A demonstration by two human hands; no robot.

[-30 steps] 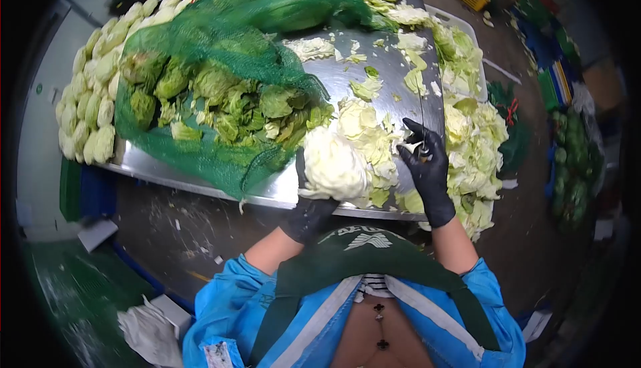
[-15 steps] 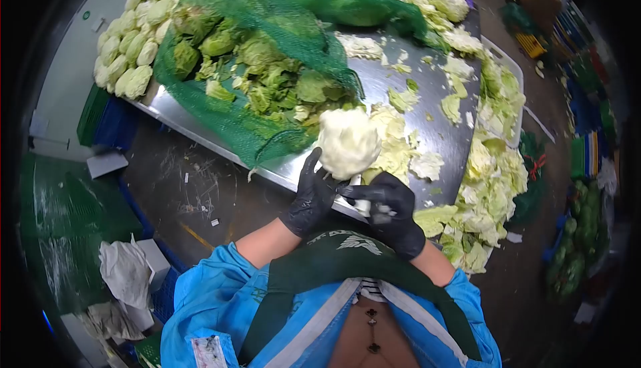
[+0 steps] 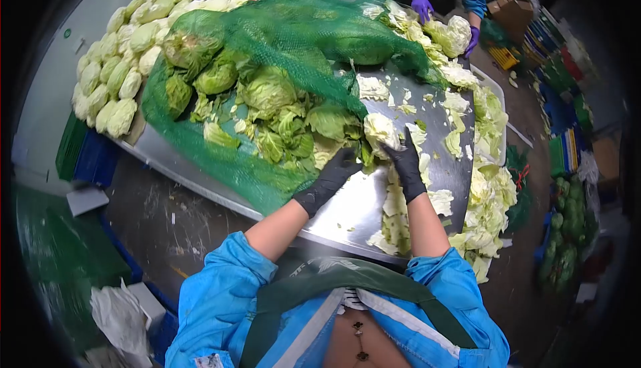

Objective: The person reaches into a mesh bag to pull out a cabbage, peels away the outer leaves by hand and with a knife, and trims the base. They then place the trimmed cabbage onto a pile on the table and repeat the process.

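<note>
A pale cabbage head [image 3: 380, 131] is at the edge of the leaf pile, over the metal table [image 3: 344, 211]. My right hand [image 3: 406, 167], in a black glove, grips its right side, with one finger stretched upward. In a matching glove, my left hand [image 3: 331, 179] is lower left of the head, beside loose green leaves. Its fingers look apart with nothing visible between them; some fingertips are partly hidden. Green netting [image 3: 220, 161] lies around and over untrimmed cabbages [image 3: 267, 91] to the left.
Pale cabbages [image 3: 127, 54] are piled at the table's far left. Stripped leaves [image 3: 491, 188] heap along the right edge, by a white bin [image 3: 493, 84]. Across the table, a co-worker's purple-gloved hands [image 3: 421, 5] are around another cabbage [image 3: 458, 36]. Blue crates [image 3: 97, 161] stand left.
Both my hands have moved forward, away from my body, and spread apart. The large pale head that was above them is no longer there. More of the co-worker shows at the top.
</note>
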